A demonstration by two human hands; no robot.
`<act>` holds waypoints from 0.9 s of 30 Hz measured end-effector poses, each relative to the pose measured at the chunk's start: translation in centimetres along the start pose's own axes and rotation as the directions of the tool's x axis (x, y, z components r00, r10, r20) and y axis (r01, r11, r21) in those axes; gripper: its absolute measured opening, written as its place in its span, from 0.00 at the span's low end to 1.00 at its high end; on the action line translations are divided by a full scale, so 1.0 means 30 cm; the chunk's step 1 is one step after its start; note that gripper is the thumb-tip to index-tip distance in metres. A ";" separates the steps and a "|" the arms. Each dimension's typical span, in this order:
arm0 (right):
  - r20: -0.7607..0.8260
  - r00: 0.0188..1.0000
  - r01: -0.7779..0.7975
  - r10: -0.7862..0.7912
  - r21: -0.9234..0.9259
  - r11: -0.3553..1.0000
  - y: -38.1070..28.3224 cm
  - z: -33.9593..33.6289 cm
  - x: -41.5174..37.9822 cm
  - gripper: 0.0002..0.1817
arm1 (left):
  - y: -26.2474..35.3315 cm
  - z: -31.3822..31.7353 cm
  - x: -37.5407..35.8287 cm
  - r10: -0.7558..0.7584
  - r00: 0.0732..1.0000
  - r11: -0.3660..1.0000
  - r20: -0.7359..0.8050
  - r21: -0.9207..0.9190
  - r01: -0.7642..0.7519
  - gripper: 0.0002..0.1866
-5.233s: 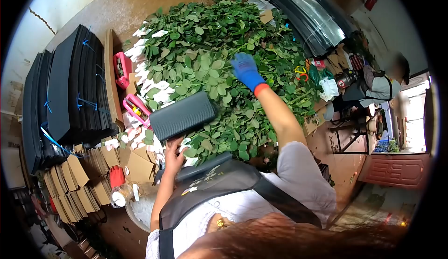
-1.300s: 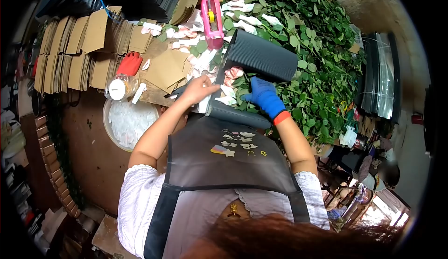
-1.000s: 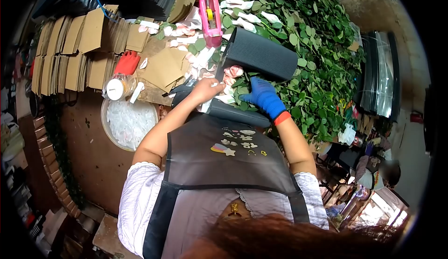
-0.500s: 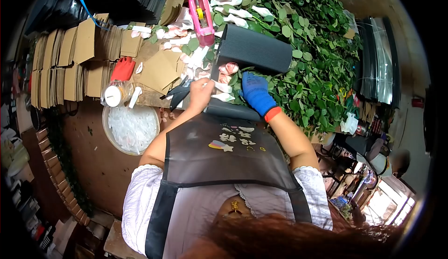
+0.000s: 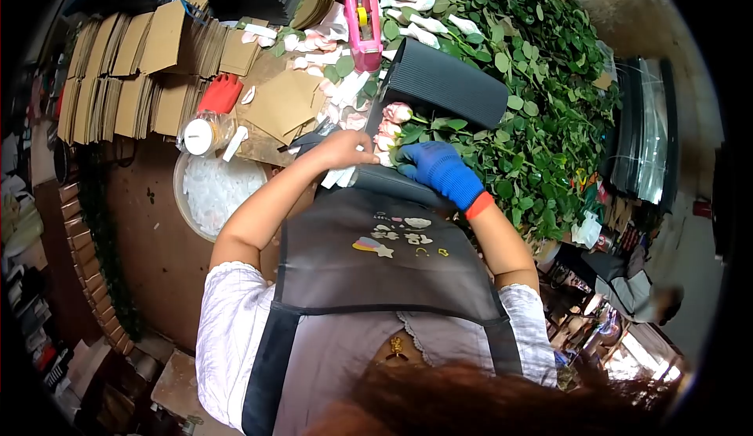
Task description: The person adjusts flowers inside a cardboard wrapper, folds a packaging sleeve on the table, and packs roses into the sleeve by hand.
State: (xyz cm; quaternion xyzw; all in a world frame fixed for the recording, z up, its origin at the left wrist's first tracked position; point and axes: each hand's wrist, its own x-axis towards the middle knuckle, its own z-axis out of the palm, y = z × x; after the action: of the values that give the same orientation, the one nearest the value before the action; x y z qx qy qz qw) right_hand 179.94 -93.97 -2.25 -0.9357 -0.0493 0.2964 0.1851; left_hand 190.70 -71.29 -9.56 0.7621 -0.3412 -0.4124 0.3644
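Observation:
Pink roses [image 5: 396, 113] lie in a short column on a dark corrugated sheet [image 5: 375, 114], beside a dark rolled corrugated piece [image 5: 451, 83]. My bare left hand [image 5: 351, 150] has its fingers bent together at the lowest rose head [image 5: 384, 158]; what they pinch is too small to tell. My right hand [image 5: 441, 171], in a blue glove with a red cuff, is curled round that rose's stem side, and the stem is hidden. White sleeved buds [image 5: 339, 177] lie below my left hand. Black-handled scissors [image 5: 312, 136] are partly covered by my left wrist.
Leafy stems [image 5: 541, 122] pile up at the right. A pink tape dispenser [image 5: 364, 32] stands behind the roses. Cardboard pieces [image 5: 286, 105], a clear jar [image 5: 199, 135] and a red item [image 5: 220, 93] are at the left, above a tub of white sleeves [image 5: 216, 200].
The view has shifted a little. My left hand has come closer to my right hand, which has curled its fingers inward. More of the pink roses shows between them and the roll.

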 end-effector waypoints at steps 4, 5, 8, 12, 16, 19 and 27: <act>0.064 0.994 -0.070 0.087 -0.234 0.970 -0.027 0.003 0.018 0.14 | 0.017 0.004 0.011 -0.042 0.999 0.996 0.034 -0.078 0.044 0.18; 0.062 0.993 -0.081 0.101 -0.257 0.963 -0.027 0.018 0.036 0.14 | -0.006 0.028 0.017 -0.048 0.999 0.989 0.011 -0.143 0.049 0.18; 0.077 0.990 -0.092 0.122 -0.317 0.944 -0.011 0.065 0.087 0.13 | -0.018 0.118 0.003 -0.088 0.985 0.891 -0.148 -0.454 0.011 0.16; 0.076 0.993 -0.057 0.087 -0.334 0.941 -0.010 0.072 0.095 0.13 | -0.082 0.164 -0.046 -0.288 0.931 0.513 -0.224 -0.857 -0.048 0.14; 0.118 0.992 -0.003 0.042 -0.314 0.949 -0.013 0.054 0.074 0.12 | -0.182 -0.009 -0.322 -0.414 0.892 0.146 -0.184 -0.980 -0.135 0.10; 0.106 0.994 0.053 -0.007 -0.441 0.896 0.009 0.105 0.103 0.09 | -0.322 -0.138 -0.609 -0.529 0.714 0.841 -0.458 -0.172 0.513 0.11; 0.124 0.976 0.217 -0.180 -0.456 0.863 -0.021 0.041 0.104 0.09 | -0.091 -0.091 -0.312 -0.296 0.829 0.949 -0.474 -0.043 0.314 0.21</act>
State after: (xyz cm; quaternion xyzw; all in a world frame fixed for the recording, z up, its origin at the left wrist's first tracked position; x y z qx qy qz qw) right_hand 181.81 -92.36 -4.60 -0.9304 -0.2222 0.2911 -0.0180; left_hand 189.70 -61.48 -7.22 0.8906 -0.1231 -0.2596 0.3525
